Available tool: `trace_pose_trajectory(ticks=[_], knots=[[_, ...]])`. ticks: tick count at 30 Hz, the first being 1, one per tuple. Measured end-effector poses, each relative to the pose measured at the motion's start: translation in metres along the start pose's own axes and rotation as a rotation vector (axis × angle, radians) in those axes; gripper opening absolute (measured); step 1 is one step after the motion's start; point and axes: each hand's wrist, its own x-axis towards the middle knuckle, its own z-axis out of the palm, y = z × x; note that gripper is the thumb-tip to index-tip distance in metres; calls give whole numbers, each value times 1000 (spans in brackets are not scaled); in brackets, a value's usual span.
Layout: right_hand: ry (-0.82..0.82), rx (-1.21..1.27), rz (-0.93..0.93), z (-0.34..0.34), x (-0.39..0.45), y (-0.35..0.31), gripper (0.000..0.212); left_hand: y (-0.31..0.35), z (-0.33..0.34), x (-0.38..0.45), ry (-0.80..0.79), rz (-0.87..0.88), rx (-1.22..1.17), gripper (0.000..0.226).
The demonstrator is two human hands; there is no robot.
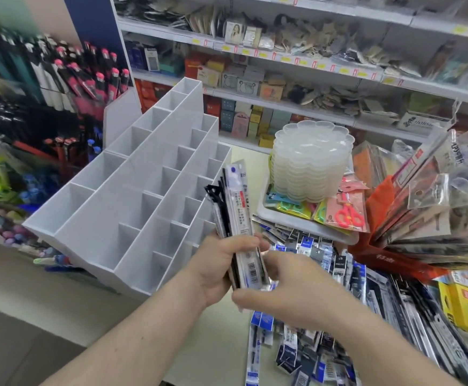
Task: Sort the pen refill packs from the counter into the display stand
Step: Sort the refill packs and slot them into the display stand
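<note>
gripping a bundle of refill packs (238, 218) upright, the left hand (221, 266) holds it just right of the white display stand (132, 196). the right hand (291, 285) pinches the bundle's lower end. more refill packs (324, 316) lie heaped on the counter (213, 344) right of the stand.

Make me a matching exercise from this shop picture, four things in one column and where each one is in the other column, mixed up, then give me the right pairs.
Things:
1. bundle of refill packs
2. white display stand
3. stack of clear trays
4. red scissors

Places:
A. in a packet beside the foot of the clear stack
B. gripped upright in the left hand, right hand at its lower end
C. left of the hands, compartments showing nothing inside
D. piled on a tray behind the loose packs

Pairs: 1-B, 2-C, 3-D, 4-A
</note>
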Motion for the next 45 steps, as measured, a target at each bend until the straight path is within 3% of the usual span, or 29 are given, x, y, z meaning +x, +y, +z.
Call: trace_pose_trajectory(ticks=[2, 4, 6, 10, 13, 18, 24, 26, 30, 39, 43, 45], knots=[[122, 56, 15, -13, -1, 6, 53, 6, -6, -3, -99, 3, -22, 31], [378, 279, -39, -18, 3, 8, 34, 7, -9, -5, -143, 22, 36, 25], [490, 432, -130, -16, 10, 1, 22, 5, -10, -4, -131, 46, 140, 25], [451, 401, -167, -3, 21, -11, 29, 2, -9, -3, -133, 83, 240, 40], [424, 536, -114, -4, 26, -9, 35, 3, -14, -6, -200, 100, 248, 52], [336, 717, -148, -6, 24, -10, 28, 7, -22, -10, -271, 48, 145, 63], [310, 838, -161, -3, 23, -13, 15, 12, -24, -13, -226, 20, 73, 36], [282, 889, -162, -2, 21, -15, 13, 12, -24, -13, -177, 21, 84, 40], [260, 982, -98, 3, 22, -16, 33, 11, -24, -11, -117, 7, 94, 48], [335, 1140, -28, 9, 36, -8, 13, 27, -32, -9, -54, -58, 103, 35], [316, 1115, -57, 7, 52, -17, 29, 49, -31, -3, 77, 21, 211, 31], [332, 1115, -71, 1, 61, -20, 26, 60, -33, -1, 151, 78, 245, 33]])
